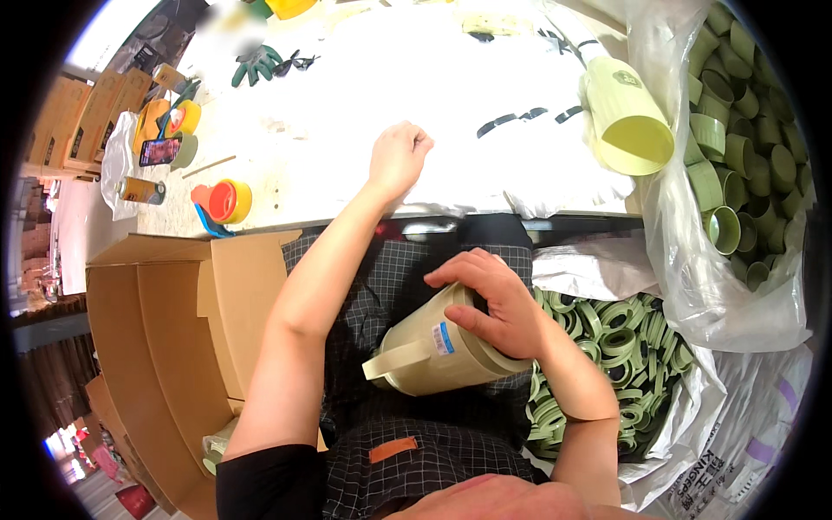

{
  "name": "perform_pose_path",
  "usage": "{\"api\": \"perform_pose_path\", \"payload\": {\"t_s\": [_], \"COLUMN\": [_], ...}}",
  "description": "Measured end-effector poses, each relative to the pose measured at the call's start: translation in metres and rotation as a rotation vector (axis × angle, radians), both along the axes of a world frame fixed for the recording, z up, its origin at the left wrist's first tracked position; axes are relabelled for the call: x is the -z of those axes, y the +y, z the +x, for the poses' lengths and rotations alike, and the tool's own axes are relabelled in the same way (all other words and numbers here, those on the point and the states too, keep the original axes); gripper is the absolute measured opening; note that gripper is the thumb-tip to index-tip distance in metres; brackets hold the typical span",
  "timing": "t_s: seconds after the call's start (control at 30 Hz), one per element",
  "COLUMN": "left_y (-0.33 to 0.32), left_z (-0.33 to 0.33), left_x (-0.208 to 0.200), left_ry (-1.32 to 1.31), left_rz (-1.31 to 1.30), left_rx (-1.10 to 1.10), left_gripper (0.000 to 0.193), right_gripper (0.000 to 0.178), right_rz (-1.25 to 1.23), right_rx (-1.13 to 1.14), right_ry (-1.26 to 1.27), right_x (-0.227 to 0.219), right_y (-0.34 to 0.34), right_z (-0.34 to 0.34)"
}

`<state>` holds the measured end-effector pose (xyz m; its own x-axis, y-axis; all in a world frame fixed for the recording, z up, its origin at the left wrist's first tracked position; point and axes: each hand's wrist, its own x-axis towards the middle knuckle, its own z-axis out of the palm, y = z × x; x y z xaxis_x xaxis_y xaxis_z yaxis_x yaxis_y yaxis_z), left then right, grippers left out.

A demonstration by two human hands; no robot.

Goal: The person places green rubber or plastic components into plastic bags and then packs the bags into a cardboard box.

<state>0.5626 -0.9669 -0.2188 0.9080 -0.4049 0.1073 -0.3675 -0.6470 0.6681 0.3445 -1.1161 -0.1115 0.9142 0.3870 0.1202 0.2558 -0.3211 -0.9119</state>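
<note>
Across my lap lies a pale green jug [451, 357], tilted on its side, its handle pointing to the lower left and a small blue-and-white label on its body. My right hand [498, 303] is curved over the jug's right end, thumb and fingers gripping around it. Over the front of the white-covered table, my left hand [399, 160] is closed with fingers curled; whatever is in them, if anything, is hidden. Several short black strips [511, 120] lie on the table beyond it. Another green jug body [628, 117] lies at the table's right, its open end facing me.
An open cardboard box [173, 338] stands at my left. To my right, a bag of green rings and lids [620, 347] sits below a plastic bag of green cups [737, 165]. The table also bears tape rolls [227, 201], a phone [160, 152], a spray can [141, 191] and a dark green glove [256, 65].
</note>
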Motion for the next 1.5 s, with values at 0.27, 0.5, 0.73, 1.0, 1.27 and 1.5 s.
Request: {"api": "perform_pose_path", "payload": {"t_s": [0.27,0.5,0.73,1.0,1.27,1.5], "left_y": [0.0,-0.005,0.021,0.059,0.093,0.17], "left_z": [0.012,-0.119,-0.145,-0.142,-0.206,-0.297], "left_x": [-0.012,-0.06,-0.069,-0.049,-0.106,-0.065], "left_ry": [0.422,0.534,0.464,0.59,0.172,-0.029], "left_rz": [-0.667,-0.803,-0.702,-0.649,-0.678,-0.24], "left_rx": [-0.217,0.099,0.306,0.317,0.404,-0.063], "left_gripper": [0.027,0.024,0.025,0.013,0.046,0.066], "right_gripper": [0.028,0.02,0.018,0.007,0.027,0.042], "right_rz": [0.577,0.342,0.246,1.615,0.304,0.082], "right_rx": [0.408,0.654,0.509,0.975,1.033,0.444], "right_ry": [0.486,0.119,0.117,0.546,-0.28,0.077], "right_x": [0.044,0.067,0.038,0.133,0.107,0.119], "right_y": [-0.007,-0.01,0.002,-0.076,0.051,0.078], "right_z": [0.027,0.027,0.011,-0.023,-0.107,-0.147]}}
